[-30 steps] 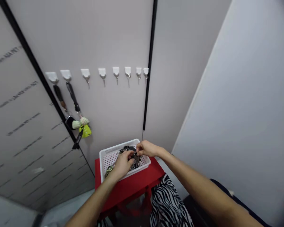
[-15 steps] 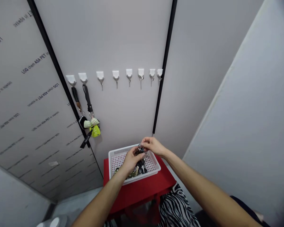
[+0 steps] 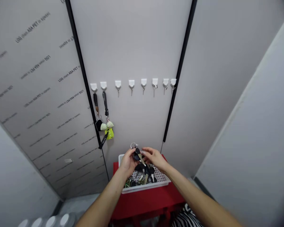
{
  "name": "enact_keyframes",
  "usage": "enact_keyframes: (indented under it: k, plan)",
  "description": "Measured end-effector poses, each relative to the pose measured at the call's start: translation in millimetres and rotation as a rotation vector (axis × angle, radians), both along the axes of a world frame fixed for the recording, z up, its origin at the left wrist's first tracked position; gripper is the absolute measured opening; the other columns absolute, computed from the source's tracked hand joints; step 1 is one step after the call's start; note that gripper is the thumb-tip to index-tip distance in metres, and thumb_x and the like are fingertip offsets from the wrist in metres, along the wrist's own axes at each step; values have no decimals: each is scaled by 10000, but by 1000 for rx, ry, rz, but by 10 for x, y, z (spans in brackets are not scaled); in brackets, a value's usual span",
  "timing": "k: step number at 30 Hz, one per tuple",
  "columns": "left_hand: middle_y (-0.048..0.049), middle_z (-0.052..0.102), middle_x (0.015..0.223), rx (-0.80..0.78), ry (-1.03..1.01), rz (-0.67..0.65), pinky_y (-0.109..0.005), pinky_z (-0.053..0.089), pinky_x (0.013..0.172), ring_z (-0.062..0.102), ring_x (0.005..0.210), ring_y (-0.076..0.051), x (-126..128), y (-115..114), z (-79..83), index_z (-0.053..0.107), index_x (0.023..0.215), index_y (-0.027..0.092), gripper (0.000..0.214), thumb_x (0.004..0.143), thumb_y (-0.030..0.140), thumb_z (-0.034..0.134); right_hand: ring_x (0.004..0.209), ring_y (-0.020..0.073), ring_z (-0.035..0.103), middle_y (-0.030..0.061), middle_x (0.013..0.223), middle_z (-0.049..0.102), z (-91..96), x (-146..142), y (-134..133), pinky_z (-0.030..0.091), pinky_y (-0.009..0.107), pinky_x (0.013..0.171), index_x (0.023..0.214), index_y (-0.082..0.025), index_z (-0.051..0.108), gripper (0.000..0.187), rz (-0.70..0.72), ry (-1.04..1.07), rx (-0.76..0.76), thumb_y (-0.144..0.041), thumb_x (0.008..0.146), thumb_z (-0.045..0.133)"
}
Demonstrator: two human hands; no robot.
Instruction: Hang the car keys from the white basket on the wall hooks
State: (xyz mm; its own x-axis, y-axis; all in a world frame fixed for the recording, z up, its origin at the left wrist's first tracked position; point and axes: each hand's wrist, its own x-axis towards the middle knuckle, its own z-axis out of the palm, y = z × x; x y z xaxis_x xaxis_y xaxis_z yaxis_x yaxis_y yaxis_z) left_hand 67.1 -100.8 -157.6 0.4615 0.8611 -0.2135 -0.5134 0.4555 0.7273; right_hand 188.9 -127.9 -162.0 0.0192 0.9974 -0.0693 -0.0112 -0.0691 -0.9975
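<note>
My left hand (image 3: 128, 164) is closed on a bunch of keys (image 3: 137, 154) with black heads, held over the basket. A metal ring (image 3: 133, 145) stands up above its thumb, and one silver blade points down to the right. Just beside the blade is my right hand (image 3: 156, 160), its fingers apart; whether a fingertip touches the keys I cannot tell. Below both hands, the white perforated basket (image 3: 146, 188) contains several more keys (image 3: 146, 178), some black-headed and some brass-coloured. My left hand hides part of the basket's left side.
The basket stands on a red stool (image 3: 146, 201) against the wall. A row of white hooks (image 3: 131, 84) runs along the wall above. From the two leftmost hang a black strap with a fob (image 3: 98, 125) and a strap with a yellow-green tag (image 3: 109, 133). White-topped containers (image 3: 51, 221) stand at lower left.
The view has shifted, so hooks and basket appear further right and lower. My right hand has come off the keys and its fingers have spread. The keys stay in my left hand, ring up.
</note>
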Motion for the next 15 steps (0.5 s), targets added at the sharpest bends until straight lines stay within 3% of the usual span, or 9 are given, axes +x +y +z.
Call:
enact_keyframes:
  k: [4, 10, 12, 15]
  plan:
    - [18, 523, 591, 38, 6, -36, -220, 364, 507, 484, 535, -95, -73, -28, 45, 475, 747, 174, 189, 570, 218, 429, 534, 68, 471, 10, 609, 517, 101, -161, 48, 349, 183, 476, 704, -130, 530, 368, 127, 135, -82, -468, 624, 408]
    - [14, 525, 628, 186, 156, -9, -192, 325, 498, 464, 560, -90, -134, -5, 94, 494, 778, 165, 246, 542, 204, 434, 566, 61, 447, 7, 629, 532, 251, -318, 166, 338, 177, 521, 671, -127, 556, 321, 71, 123, 54, -427, 575, 493]
    - [12, 526, 630, 286, 251, 18, -199, 327, 523, 458, 576, -95, -157, 33, 155, 509, 763, 159, 229, 555, 209, 426, 546, 60, 442, 5, 613, 534, 317, -364, 225, 334, 183, 519, 667, -123, 558, 316, 72, 116, 77, -417, 564, 505]
    - [0, 541, 677, 583, 475, 93, -212, 332, 605, 459, 651, -114, -222, 98, 277, 535, 735, 150, 203, 568, 190, 426, 498, 55, 427, -11, 570, 528, 441, -436, 319, 333, 193, 513, 657, -125, 550, 292, 26, 90, 92, -376, 509, 559]
